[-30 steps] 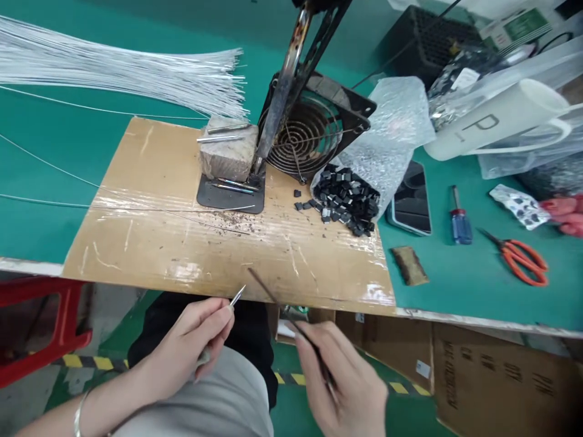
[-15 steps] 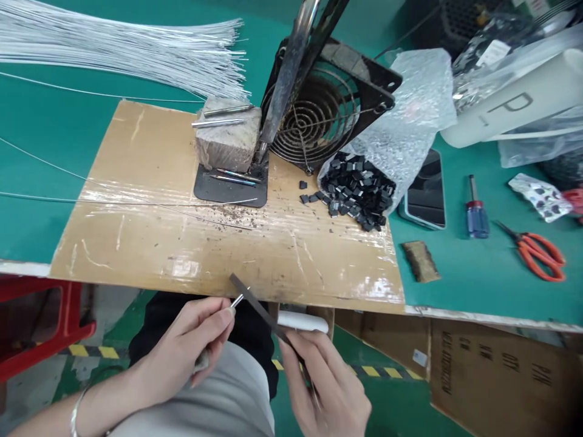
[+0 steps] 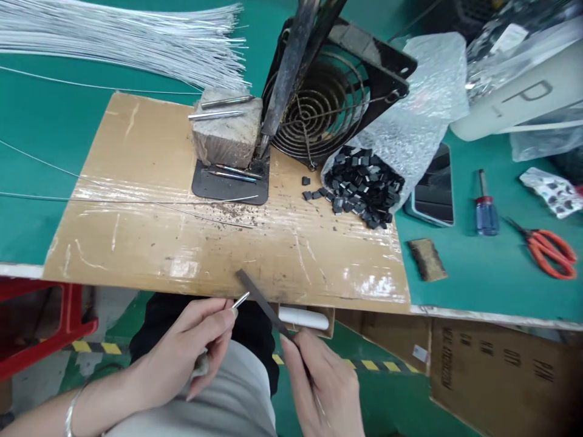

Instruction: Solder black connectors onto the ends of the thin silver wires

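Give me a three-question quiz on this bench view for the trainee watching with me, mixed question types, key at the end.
1. True or false: the left hand pinches a thin metal pin whose tip points toward the dark flat file.
2. Which hand holds the file? A) left hand B) right hand C) neither
3. What lies spilled from the bubble-wrap bag onto the cardboard sheet?

Key:
1. True; the pin tip sits right beside the file at the board's near edge.
2. B.
3. A pile of small black parts.
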Available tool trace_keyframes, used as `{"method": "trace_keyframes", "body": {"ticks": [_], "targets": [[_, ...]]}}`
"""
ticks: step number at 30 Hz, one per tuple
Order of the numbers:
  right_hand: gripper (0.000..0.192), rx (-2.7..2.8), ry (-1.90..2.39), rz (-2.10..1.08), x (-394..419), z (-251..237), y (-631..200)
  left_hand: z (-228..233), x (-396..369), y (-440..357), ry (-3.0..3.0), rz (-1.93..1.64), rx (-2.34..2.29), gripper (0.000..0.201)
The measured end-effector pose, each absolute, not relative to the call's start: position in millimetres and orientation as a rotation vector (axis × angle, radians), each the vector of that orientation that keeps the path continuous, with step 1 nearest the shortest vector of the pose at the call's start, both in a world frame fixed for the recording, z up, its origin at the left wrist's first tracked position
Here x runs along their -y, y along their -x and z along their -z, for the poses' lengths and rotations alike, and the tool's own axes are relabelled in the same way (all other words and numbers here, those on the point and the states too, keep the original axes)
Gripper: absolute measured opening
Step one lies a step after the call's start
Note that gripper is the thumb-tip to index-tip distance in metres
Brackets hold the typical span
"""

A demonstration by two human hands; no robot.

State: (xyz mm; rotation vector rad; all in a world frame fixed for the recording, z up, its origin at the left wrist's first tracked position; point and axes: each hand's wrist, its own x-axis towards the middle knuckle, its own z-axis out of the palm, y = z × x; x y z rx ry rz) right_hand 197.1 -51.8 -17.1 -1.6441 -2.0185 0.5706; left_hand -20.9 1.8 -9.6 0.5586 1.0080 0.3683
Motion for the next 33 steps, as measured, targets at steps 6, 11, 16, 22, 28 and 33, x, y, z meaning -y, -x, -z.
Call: {"method": "trace_keyframes", "body": {"ticks": [6,11,16,22,28,33], "targets": [[0.033,2.04,1.644,-0.644,55,14,-197,3,-4,19,-0.653,-0.267,-1.064,0.06],[0.036,2.019,1.694,-0.779,53,14,-189,7,6,15,-1.002,-0.352,-1.327,0.052],[0.039,1.929,1.75,-0.757,45,15,-176,13,14,15,-1.244,-0.375,-1.381,0.046],[0.037,1.939,1.771,-0.716,58,11,-180,11,10,12,-1.208,-0.352,-1.327,0.046],[0.034,1.95,1.719,-0.633,59,8,-182,13,11,12,-1.214,-0.432,-1.275,0.051],[0.031,2.05,1.662,-0.666,62,9,-189,15,15,13,-1.304,-0.418,-1.322,0.045]]}}
